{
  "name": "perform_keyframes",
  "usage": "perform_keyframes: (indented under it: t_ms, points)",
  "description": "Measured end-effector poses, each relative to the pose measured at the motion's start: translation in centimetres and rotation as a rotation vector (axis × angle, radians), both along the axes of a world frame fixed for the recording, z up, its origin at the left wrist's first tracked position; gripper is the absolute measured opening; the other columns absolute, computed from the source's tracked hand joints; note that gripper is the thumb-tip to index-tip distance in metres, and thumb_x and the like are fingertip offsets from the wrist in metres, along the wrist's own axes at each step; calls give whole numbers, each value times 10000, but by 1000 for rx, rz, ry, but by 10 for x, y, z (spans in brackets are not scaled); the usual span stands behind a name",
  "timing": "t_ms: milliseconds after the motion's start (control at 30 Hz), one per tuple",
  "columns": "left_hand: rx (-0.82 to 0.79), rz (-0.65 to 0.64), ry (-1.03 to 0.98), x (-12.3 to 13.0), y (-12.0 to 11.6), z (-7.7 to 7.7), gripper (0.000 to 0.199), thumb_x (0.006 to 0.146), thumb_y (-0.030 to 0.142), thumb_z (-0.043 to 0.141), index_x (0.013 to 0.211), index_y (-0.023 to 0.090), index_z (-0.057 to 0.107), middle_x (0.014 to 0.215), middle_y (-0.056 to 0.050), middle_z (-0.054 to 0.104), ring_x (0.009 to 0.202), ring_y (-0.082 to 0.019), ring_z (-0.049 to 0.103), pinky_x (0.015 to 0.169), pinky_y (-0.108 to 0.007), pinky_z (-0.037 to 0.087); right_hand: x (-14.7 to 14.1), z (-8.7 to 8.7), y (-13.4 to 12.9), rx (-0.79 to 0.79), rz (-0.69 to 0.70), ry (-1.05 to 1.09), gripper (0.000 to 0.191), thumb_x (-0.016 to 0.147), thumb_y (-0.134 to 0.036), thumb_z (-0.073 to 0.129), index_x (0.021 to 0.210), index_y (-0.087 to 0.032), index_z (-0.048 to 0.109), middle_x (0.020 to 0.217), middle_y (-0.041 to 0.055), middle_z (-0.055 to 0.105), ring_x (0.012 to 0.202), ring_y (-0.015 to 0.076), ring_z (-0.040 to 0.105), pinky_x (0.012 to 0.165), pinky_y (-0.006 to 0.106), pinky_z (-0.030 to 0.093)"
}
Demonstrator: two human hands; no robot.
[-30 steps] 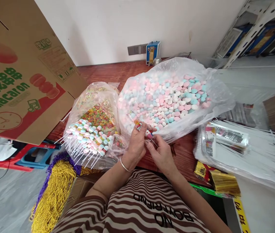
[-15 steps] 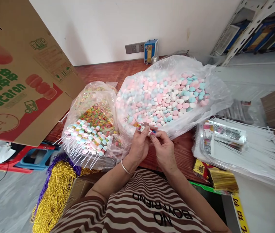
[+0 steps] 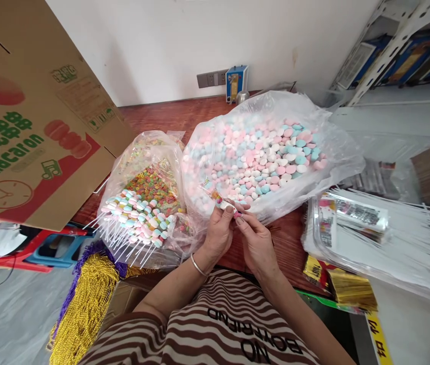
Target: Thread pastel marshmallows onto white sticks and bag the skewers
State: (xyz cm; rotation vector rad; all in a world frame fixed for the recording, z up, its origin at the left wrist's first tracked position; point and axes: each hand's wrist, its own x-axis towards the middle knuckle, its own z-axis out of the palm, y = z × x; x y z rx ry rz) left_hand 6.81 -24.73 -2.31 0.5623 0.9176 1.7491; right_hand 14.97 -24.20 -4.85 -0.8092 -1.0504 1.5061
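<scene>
Between my two hands is a small, colourful printed plastic packet [image 3: 219,199], in front of the large candy bag. My left hand [image 3: 218,234] is closed, its thumb pressing the packet against the fingers. My right hand [image 3: 257,244] pinches the packet's other end with thumb and forefinger. What the packet contains is hidden by my fingers. Behind it lies a big clear bag [image 3: 342,152] of pink, white and blue candies [image 3: 271,157]. To the left, candy skewers [image 3: 137,215] on white sticks rest on an open bag of colourful small rings [image 3: 152,182].
A large cardboard box [image 3: 59,96] stands at the left. On the right are a clear tray [image 3: 313,228] with white sticks [image 3: 420,243] and printed wrappers [image 3: 362,213], plus gold twist ties [image 3: 353,289]. A small blue device [image 3: 236,83] stands by the wall near a socket [image 3: 211,79].
My hands stay together around the packet, shifting slightly down in view. My right fingertips have moved a little along its end. The whole view has tilted slightly.
</scene>
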Motion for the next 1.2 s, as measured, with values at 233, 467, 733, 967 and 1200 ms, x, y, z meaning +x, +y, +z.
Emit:
perform_keyframes:
  t_ms: [233, 467, 733, 967, 1200]
  points:
    - [0, 29, 52, 6, -3, -4, 371, 797, 557, 780, 911, 238, 630, 865, -12, 681, 1033, -212, 665, 964, -359, 513, 1, 0, -1, 4, 46, 0, 203, 872, -382, 703, 989, -223, 753, 1210, 74, 710, 1182, 245, 641, 1107, 476, 465]
    - [36, 1, -65, -6, -3, 16, 421, 790, 528, 800, 979, 212, 595, 803, 19, 605, 906, -183, 677, 923, -349, 515, 18, 13, -8, 202, 61, -388, 209, 954, -416, 617, 919, -212, 644, 848, 24, 706, 779, 184, 655, 732, 301, 542]
    - [45, -36, -59, -8, -6, 17, 481, 773, 500, 828, 1074, 222, 578, 772, 36, 614, 837, -168, 691, 887, -336, 525, 23, 2, -15, 710, -133, -852, 244, 1036, -287, 451, 1085, -203, 675, 960, 103, 763, 823, 238, 702, 722, 327, 518]
    - [30, 151, -333, -46, 15, 40, 434, 746, 450, 873, 980, 196, 609, 716, 71, 548, 539, -38, 532, 577, -184, 475, 29, -4, -20, 942, -231, -1063, 242, 1010, -249, 525, 1071, -177, 749, 687, 72, 701, 578, 185, 586, 558, 315, 384]
    - [9, 76, -404, -47, 18, 49, 425, 880, 530, 720, 747, 180, 519, 554, 106, 277, 377, -8, 190, 379, -148, 244, 27, 8, -25, 330, 170, -519, 252, 985, -414, 539, 958, -222, 701, 613, 11, 589, 508, 154, 493, 482, 277, 360]
